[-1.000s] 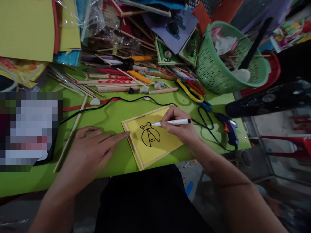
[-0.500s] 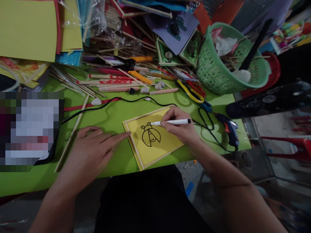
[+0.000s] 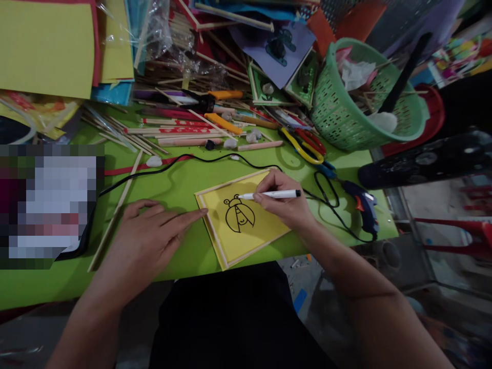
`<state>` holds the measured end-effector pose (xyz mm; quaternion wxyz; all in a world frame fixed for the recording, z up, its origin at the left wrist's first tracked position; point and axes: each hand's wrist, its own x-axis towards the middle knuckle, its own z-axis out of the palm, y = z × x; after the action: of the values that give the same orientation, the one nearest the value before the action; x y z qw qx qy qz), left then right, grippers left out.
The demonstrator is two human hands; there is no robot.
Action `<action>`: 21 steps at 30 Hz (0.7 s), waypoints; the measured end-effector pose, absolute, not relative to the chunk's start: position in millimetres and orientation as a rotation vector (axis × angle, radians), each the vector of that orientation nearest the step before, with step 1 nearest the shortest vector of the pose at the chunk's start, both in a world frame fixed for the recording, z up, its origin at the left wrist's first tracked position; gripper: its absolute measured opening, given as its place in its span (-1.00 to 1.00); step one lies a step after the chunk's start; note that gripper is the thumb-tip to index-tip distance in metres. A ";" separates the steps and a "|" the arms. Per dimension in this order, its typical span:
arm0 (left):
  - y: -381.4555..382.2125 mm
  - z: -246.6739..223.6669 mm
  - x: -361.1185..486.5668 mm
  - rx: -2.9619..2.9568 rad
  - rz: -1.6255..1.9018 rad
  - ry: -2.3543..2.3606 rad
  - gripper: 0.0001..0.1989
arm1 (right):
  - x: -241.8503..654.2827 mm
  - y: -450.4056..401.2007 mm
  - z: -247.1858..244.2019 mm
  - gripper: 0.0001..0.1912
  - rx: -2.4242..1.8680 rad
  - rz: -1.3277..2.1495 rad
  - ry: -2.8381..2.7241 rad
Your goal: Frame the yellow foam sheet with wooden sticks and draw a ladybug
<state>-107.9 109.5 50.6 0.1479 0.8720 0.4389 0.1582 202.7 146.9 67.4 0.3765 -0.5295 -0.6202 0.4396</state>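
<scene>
A yellow card (image 3: 215, 241) framed with thin wooden sticks lies tilted near the table's front edge. On it is a black line drawing of a ladybug (image 3: 240, 218). My right hand (image 3: 286, 200) pinches a white marker (image 3: 279, 194), its tip touching the drawing at one of the two small circles on top. My left hand (image 3: 149, 236) rests open at the card's left side, the index fingertip on the wooden edge. Beside that hand a loose wooden stick (image 3: 115, 218) lies on the green table (image 3: 172, 179).
A blurred-out phone-like screen (image 3: 57, 205) lies at the left. A glue gun (image 3: 363, 207) with a black cord lies at the right, near yellow-handled scissors (image 3: 303, 148). Behind are sticks, stones, orange-handled cutters (image 3: 223, 123) and a green basket (image 3: 330, 113). Coloured sheets (image 3: 46, 51) sit back left.
The second small circle on top of the ladybug now shows a dark mark inside at the marker's tip. Both hands stay nearly still; the view shifts slightly.
</scene>
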 end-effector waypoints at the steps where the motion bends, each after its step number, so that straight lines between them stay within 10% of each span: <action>1: 109.5 50.4 -108.0 2.510 0.459 1.261 -0.56 | 202.5 146.8 67.5 -0.78 -1.357 1.123 -1.584; 21: 110.2 51.4 -106.0 2.510 0.479 1.238 -0.54 | 201.9 141.5 62.4 -0.77 -1.241 1.197 -1.589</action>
<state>-106.0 110.2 51.4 0.1505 0.8739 0.4310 0.1669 201.9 141.5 62.4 0.3879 -0.4879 -0.6246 0.4705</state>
